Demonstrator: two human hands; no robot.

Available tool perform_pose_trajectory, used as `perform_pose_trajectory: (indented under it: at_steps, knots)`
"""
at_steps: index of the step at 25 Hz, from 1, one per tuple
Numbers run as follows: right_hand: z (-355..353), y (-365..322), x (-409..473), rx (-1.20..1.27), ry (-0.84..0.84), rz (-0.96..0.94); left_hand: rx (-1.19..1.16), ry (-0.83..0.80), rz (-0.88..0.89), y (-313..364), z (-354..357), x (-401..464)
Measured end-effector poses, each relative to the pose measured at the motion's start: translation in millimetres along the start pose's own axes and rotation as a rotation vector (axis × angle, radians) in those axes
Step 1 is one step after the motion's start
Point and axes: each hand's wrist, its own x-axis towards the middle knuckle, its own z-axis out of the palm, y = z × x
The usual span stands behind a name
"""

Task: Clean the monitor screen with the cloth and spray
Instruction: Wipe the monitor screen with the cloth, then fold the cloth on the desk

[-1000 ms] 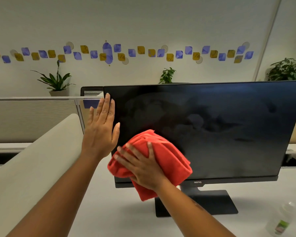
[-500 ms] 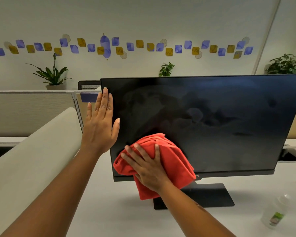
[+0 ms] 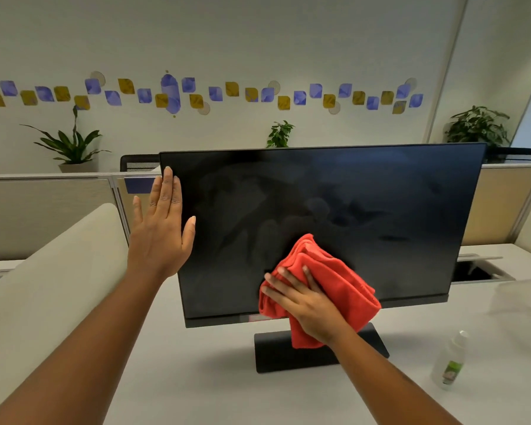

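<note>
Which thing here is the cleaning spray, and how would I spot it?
Start at the black monitor on the white desk, then look right of its stand. The spray bottle stands alone there: small, clear plastic, with a green label, untouched by either hand.

Glossy smeared monitor screen [image 3: 365, 210], soft red cloth [image 3: 334, 280], clear plastic spray bottle [image 3: 449, 361].

Bare forearms, seemingly sleeveless, ringless hands [image 3: 160, 237].

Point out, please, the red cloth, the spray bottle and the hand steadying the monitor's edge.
red cloth [image 3: 341, 280]: head view, on the bunched fabric above the fingers pressing it.
spray bottle [image 3: 449, 361]: head view, on its clear body above the green label.
left hand [image 3: 160, 234]: head view, on the back of the hand.
</note>
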Motion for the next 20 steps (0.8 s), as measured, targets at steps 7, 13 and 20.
perform_pose_trajectory:
  at_steps: [7,13,20]
  knots:
    - [-44,51,-34,0.737,0.090,0.623,-0.236,-0.041,-0.033,44,-12,-10]
    - [-104,44,-32,1.091,0.212,0.788,-1.287,-0.667,-0.422,169,-18,-60]
    - [-139,-1,-80,1.112,-0.183,0.640,-1.551,-0.699,-0.755,229,-12,-122]
